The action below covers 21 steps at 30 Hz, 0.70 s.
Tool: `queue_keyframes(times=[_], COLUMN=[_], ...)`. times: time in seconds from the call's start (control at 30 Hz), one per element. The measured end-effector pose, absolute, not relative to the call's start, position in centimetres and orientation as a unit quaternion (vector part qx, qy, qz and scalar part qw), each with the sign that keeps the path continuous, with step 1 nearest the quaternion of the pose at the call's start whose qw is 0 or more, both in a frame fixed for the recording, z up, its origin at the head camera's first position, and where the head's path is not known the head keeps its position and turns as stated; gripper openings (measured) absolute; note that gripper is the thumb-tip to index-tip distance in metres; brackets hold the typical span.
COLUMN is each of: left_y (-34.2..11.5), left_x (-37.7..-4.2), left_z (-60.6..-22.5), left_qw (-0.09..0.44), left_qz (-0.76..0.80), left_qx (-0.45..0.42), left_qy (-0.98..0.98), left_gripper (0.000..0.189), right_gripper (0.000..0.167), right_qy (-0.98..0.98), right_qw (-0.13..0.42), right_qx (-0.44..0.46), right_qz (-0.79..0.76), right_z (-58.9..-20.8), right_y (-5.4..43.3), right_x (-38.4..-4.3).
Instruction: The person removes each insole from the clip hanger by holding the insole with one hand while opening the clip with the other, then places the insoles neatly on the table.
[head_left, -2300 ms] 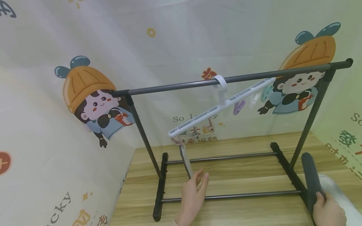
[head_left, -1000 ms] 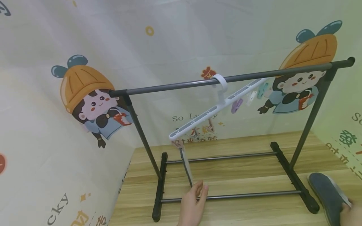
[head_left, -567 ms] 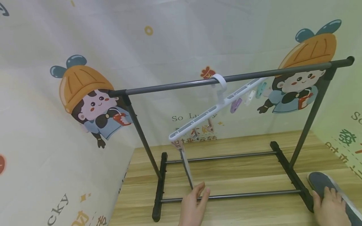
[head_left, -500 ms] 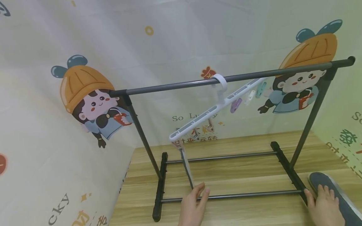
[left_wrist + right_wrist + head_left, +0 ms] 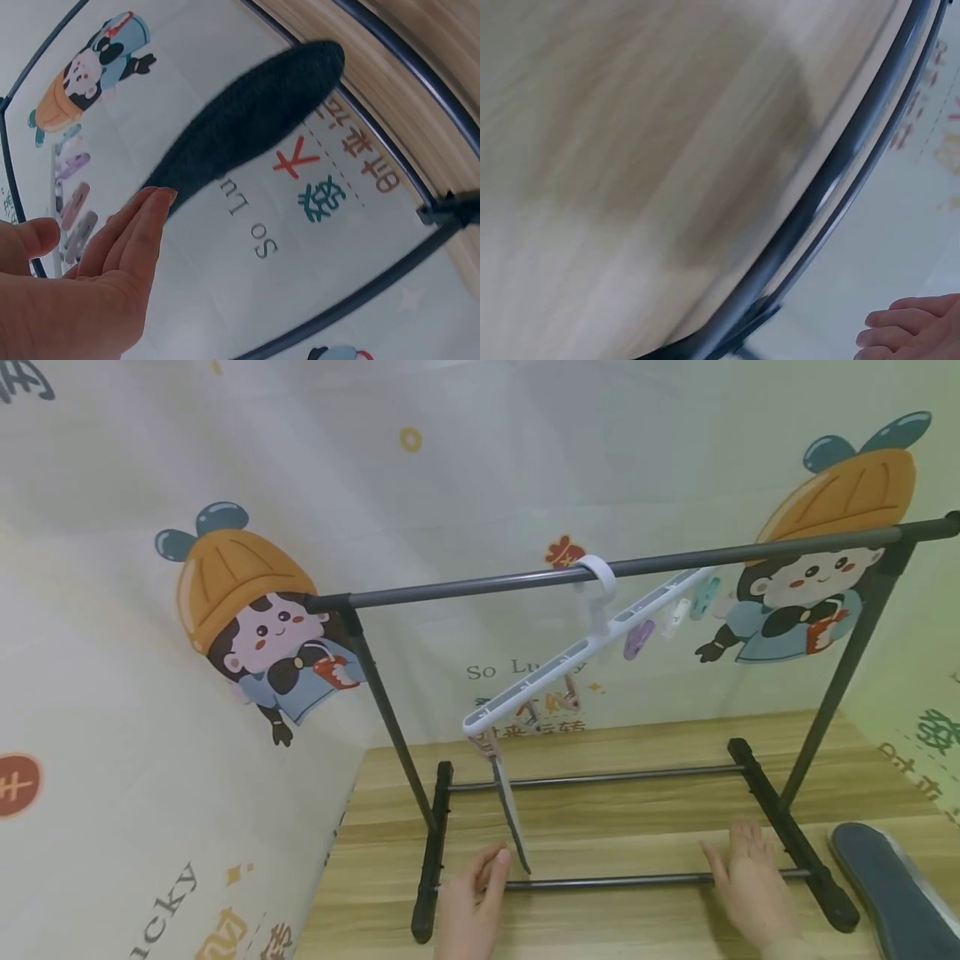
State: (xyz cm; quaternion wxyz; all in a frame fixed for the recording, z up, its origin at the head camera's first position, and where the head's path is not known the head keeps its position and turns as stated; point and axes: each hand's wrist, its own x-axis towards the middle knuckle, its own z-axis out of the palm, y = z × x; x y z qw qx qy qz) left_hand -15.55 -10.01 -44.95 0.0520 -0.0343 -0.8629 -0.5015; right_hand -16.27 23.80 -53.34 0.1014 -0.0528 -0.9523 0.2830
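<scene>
A dark insole (image 5: 511,810) hangs from a pinkish clip (image 5: 484,742) at the lower end of a white clip hanger (image 5: 536,681). The left wrist view shows the face of this insole (image 5: 251,112). My left hand (image 5: 472,902) is just left of its bottom end, fingers extended and thumb apart; in the left wrist view the fingertips overlap the insole's narrow part. My right hand (image 5: 753,889) is over the front lower bar of the rack, fingers straight, holding nothing. Another dark grey insole (image 5: 892,885) with a pale edge lies on the table at the right.
The hanger hooks over the top bar (image 5: 487,583) of a black rack and tilts down to the left. Purple (image 5: 638,640), white (image 5: 677,618) and teal (image 5: 705,598) clips hang on its raised side. The rack's feet stand on a wood-grain table (image 5: 637,827).
The right hand lowered an insole to the table at the right, let go of it and moved left over the rack's front bar. The left hand shifted slightly left of the hanging insole.
</scene>
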Motion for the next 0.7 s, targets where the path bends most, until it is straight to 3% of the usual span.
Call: queue_keyframes(times=[0.3, 0.7], left_y=[-12.0, -12.9], left_x=[-16.8, -18.5], left_z=[-44.2, -43.0], left_qw=[0.086, 0.121], left_qz=[-0.51, -0.468], left_qx=[-0.004, -0.031], left_qy=[-0.856, -0.875], left_gripper=[0.058, 0.062], right_gripper=[0.069, 0.064], right_qy=[-0.955, -0.935], right_qw=[0.141, 0.137], right_qx=[-0.008, 0.056], right_qz=[0.262, 0.322], right_z=[-52.6, -52.3], right_y=[19.0, 12.9], right_x=[-18.2, -19.1])
